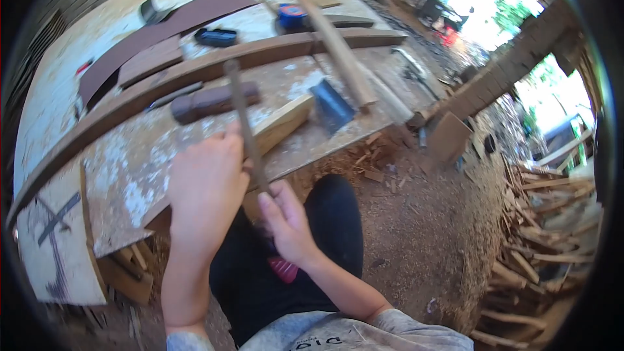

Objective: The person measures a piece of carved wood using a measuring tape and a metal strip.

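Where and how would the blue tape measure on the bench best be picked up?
Probably by the rounded casing of the blue tape measure, pinched across its near and far sides, coming from above and slightly left. The body looks compact, a straight wooden bar passes close on its right, and the curved wooden strip crosses in front.

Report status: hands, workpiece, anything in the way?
Right hand gripping metal bar at near end. Left hand on pale wooden piece, bar crossing it in view. Dark wooden block close beyond; contact unclear.
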`<act>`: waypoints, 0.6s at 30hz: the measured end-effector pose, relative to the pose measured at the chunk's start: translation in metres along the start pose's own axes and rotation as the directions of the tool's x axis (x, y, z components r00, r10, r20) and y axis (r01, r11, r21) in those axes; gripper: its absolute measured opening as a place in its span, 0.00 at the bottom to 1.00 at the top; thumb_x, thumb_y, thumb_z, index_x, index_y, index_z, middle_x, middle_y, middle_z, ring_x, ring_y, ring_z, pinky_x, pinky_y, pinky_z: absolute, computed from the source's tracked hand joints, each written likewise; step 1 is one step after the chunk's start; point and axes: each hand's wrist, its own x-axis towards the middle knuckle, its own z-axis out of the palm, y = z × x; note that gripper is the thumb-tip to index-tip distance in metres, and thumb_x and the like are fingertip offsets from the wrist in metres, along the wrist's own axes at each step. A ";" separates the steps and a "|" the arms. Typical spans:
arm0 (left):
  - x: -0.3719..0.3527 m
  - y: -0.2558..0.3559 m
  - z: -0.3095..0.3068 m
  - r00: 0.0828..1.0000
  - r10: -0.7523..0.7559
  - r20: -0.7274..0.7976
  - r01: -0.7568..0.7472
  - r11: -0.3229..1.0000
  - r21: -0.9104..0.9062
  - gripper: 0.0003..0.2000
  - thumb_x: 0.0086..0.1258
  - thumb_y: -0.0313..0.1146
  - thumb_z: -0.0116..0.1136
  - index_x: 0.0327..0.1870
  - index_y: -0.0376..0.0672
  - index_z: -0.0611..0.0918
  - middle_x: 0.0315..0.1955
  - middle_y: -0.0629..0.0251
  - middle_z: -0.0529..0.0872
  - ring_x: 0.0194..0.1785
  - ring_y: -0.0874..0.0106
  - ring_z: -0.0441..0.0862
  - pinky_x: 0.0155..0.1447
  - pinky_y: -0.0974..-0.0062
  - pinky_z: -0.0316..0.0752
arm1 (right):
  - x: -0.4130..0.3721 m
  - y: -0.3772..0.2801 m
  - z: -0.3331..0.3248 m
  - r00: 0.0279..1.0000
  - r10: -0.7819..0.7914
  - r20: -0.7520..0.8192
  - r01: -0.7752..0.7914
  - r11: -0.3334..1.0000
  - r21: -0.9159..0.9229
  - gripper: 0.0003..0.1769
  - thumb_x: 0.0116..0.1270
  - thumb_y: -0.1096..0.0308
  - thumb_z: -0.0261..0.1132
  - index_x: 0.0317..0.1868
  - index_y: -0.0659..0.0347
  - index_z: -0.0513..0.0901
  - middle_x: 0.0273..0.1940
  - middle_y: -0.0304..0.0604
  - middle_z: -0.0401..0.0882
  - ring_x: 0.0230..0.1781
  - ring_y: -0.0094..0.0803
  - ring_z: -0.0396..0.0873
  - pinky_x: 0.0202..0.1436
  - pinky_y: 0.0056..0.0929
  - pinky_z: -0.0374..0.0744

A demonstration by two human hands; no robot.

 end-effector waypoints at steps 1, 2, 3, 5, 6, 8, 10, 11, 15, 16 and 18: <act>0.002 -0.001 0.000 1.000 -0.014 0.018 0.013 0.999 0.030 0.15 0.67 0.36 0.70 0.49 0.38 0.82 0.31 0.54 0.90 0.37 0.54 0.91 0.41 0.58 0.85 | 0.001 0.001 -0.001 1.000 0.012 0.010 -0.013 1.000 0.025 0.08 0.86 0.62 0.57 0.50 0.57 0.73 0.34 0.26 0.66 0.32 0.11 0.62 0.35 0.16 0.64; 0.002 -0.001 0.000 0.999 -0.022 0.036 0.020 0.998 0.057 0.15 0.68 0.36 0.69 0.49 0.39 0.82 0.30 0.56 0.90 0.35 0.56 0.92 0.40 0.59 0.86 | 0.002 0.002 -0.002 1.000 0.022 0.015 -0.022 0.999 0.048 0.08 0.86 0.61 0.57 0.50 0.57 0.73 0.34 0.26 0.66 0.31 0.11 0.61 0.33 0.15 0.63; 0.000 0.000 0.001 0.998 -0.036 0.042 0.033 0.998 0.062 0.14 0.68 0.36 0.69 0.48 0.39 0.82 0.29 0.57 0.90 0.35 0.57 0.92 0.39 0.60 0.86 | 0.003 0.001 -0.003 0.998 0.036 0.043 -0.039 0.997 0.073 0.08 0.86 0.61 0.57 0.50 0.57 0.72 0.33 0.26 0.65 0.29 0.11 0.61 0.31 0.15 0.61; -0.001 0.003 0.001 0.999 -0.036 0.040 0.033 0.997 0.063 0.12 0.69 0.37 0.67 0.46 0.39 0.81 0.28 0.59 0.90 0.34 0.58 0.92 0.38 0.62 0.86 | 0.004 -0.006 -0.001 0.995 0.071 0.074 -0.079 0.990 0.117 0.09 0.86 0.61 0.57 0.49 0.57 0.71 0.32 0.26 0.65 0.26 0.11 0.59 0.27 0.15 0.58; -0.002 0.002 0.002 0.999 -0.023 0.024 0.021 0.997 0.068 0.12 0.70 0.36 0.67 0.46 0.40 0.81 0.28 0.59 0.90 0.34 0.59 0.92 0.38 0.63 0.86 | 0.006 -0.008 0.001 0.996 0.057 0.072 -0.065 0.992 0.112 0.09 0.86 0.61 0.57 0.49 0.57 0.71 0.31 0.26 0.65 0.26 0.11 0.59 0.27 0.15 0.58; -0.004 0.001 0.005 1.000 0.016 -0.009 -0.015 0.997 0.076 0.11 0.70 0.36 0.66 0.45 0.40 0.81 0.29 0.59 0.90 0.34 0.61 0.93 0.37 0.66 0.86 | 0.012 -0.013 0.005 0.998 0.021 0.059 -0.027 0.994 0.102 0.09 0.86 0.61 0.57 0.49 0.57 0.71 0.31 0.25 0.65 0.26 0.11 0.58 0.27 0.15 0.58; -0.003 -0.001 0.006 0.999 0.033 -0.034 -0.031 0.997 0.066 0.10 0.70 0.35 0.66 0.45 0.40 0.80 0.29 0.60 0.90 0.34 0.62 0.93 0.37 0.67 0.86 | 0.014 -0.013 0.006 0.998 0.011 0.054 -0.016 0.996 0.093 0.09 0.86 0.61 0.57 0.48 0.57 0.71 0.30 0.26 0.65 0.26 0.10 0.59 0.27 0.16 0.58; -0.003 -0.002 0.007 0.998 0.041 -0.048 -0.038 0.997 0.061 0.10 0.71 0.35 0.66 0.45 0.40 0.80 0.29 0.60 0.90 0.35 0.63 0.93 0.36 0.68 0.86 | 0.014 -0.011 0.004 0.999 0.007 0.053 -0.012 0.996 0.089 0.09 0.86 0.61 0.57 0.48 0.57 0.71 0.30 0.25 0.65 0.26 0.10 0.59 0.27 0.16 0.58; -0.004 -0.003 0.008 0.998 0.047 -0.050 -0.044 0.997 0.059 0.10 0.69 0.32 0.65 0.45 0.40 0.80 0.31 0.61 0.90 0.35 0.63 0.93 0.37 0.69 0.87 | 0.009 -0.004 0.006 1.000 -0.008 0.012 0.007 1.000 0.028 0.08 0.87 0.63 0.54 0.49 0.57 0.70 0.28 0.25 0.63 0.23 0.10 0.57 0.24 0.13 0.57; -0.004 -0.002 0.009 0.997 0.053 -0.047 -0.050 0.997 0.065 0.10 0.68 0.31 0.65 0.46 0.40 0.80 0.32 0.61 0.91 0.36 0.64 0.93 0.37 0.70 0.87 | 0.009 -0.004 0.006 1.000 -0.011 0.011 0.011 1.000 0.010 0.07 0.87 0.63 0.53 0.49 0.57 0.70 0.28 0.25 0.63 0.23 0.10 0.57 0.24 0.13 0.57; -0.005 -0.001 0.010 0.998 0.057 -0.039 -0.053 0.995 0.081 0.10 0.67 0.30 0.66 0.46 0.40 0.80 0.32 0.61 0.91 0.36 0.64 0.93 0.37 0.70 0.87 | 0.010 -0.006 0.006 1.000 -0.022 0.009 0.022 0.999 -0.027 0.07 0.87 0.63 0.53 0.49 0.57 0.70 0.27 0.25 0.63 0.23 0.10 0.57 0.24 0.13 0.57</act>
